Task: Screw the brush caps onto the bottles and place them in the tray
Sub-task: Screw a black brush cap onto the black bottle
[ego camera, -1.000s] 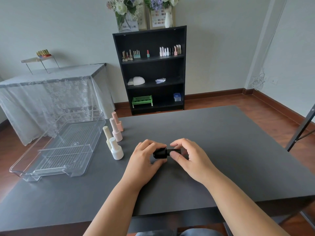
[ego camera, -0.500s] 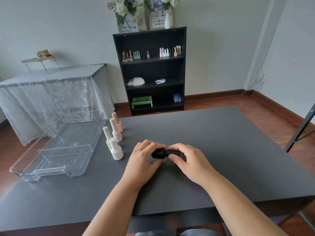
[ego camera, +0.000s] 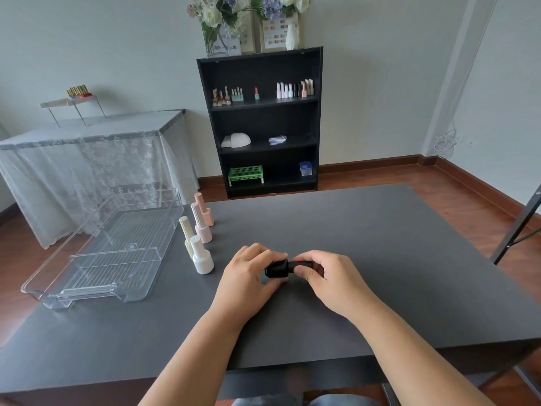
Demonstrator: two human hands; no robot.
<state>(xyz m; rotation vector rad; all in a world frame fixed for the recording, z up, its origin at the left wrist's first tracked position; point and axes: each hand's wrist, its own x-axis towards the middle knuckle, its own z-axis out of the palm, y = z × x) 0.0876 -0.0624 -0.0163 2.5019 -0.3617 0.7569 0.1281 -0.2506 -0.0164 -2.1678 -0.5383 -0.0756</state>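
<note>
A black bottle (ego camera: 277, 268) lies sideways between my hands, low over the dark grey table (ego camera: 366, 244). My left hand (ego camera: 248, 276) grips the bottle's body. My right hand (ego camera: 330, 273) pinches its black brush cap (ego camera: 301, 264), which sits in line with the bottle's neck. Whether the cap is fully seated I cannot tell. A clear plastic tray (ego camera: 105, 250) rests at the table's left edge with nothing in it. Beside the tray stand capped bottles: a white one (ego camera: 201, 256), a cream one (ego camera: 187, 232), a pale pink one (ego camera: 202, 224) and a peach one (ego camera: 205, 208).
A black bookshelf (ego camera: 263, 121) with small bottles, a white lamp and a green rack stands against the far wall. A lace-covered side table (ego camera: 87, 159) is at the left. A black metal frame leg (ego camera: 518, 227) crosses the right edge. Wooden floor surrounds the table.
My right hand has closed in toward the left, bringing the cap further onto the bottle. Both hands and the bottle stay in almost the same spot.
</note>
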